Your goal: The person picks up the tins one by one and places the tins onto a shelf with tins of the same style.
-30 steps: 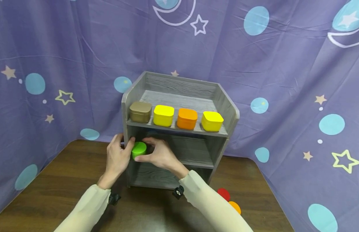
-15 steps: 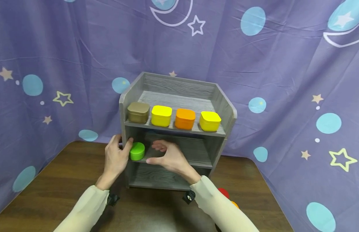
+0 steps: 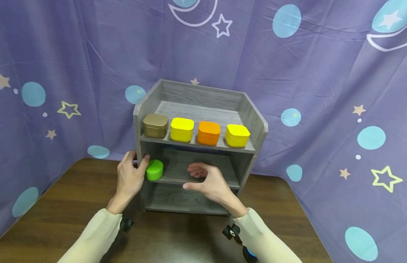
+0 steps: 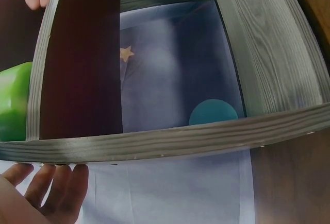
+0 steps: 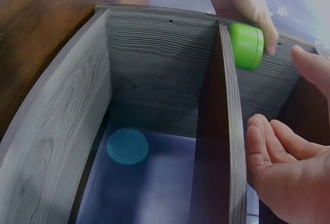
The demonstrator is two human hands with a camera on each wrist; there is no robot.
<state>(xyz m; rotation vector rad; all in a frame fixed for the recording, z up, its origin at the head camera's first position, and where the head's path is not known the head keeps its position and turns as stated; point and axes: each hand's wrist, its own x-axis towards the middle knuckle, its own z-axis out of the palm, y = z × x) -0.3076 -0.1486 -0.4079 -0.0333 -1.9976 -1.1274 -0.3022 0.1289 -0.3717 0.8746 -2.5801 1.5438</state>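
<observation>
A grey wooden shelf unit [image 3: 200,109] stands on the table. My left hand [image 3: 129,175] grips its left side panel, thumb on the inner side and fingers around the outside; the fingers [image 4: 54,190] show beyond the panel in the left wrist view. Right beside that thumb, a round green lidded box [image 3: 154,170] sits at the left end of the middle shelf. My right hand [image 3: 211,182] is before the middle of this shelf, thumb and fingers spread apart with nothing between them. In the right wrist view, a gap shows between the right hand [image 5: 289,162] and the box.
Along the top shelf's front edge stand a brown box [image 3: 155,126], a yellow box [image 3: 181,130], an orange box [image 3: 208,133] and another yellow box [image 3: 237,136]. A black and blue item [image 3: 250,254] lies by the right sleeve. A patterned curtain [image 3: 75,44] hangs behind.
My right hand has let go of the green box and drawn away to the right. The box stays on the middle shelf, and the left hand keeps its grip on the panel.
</observation>
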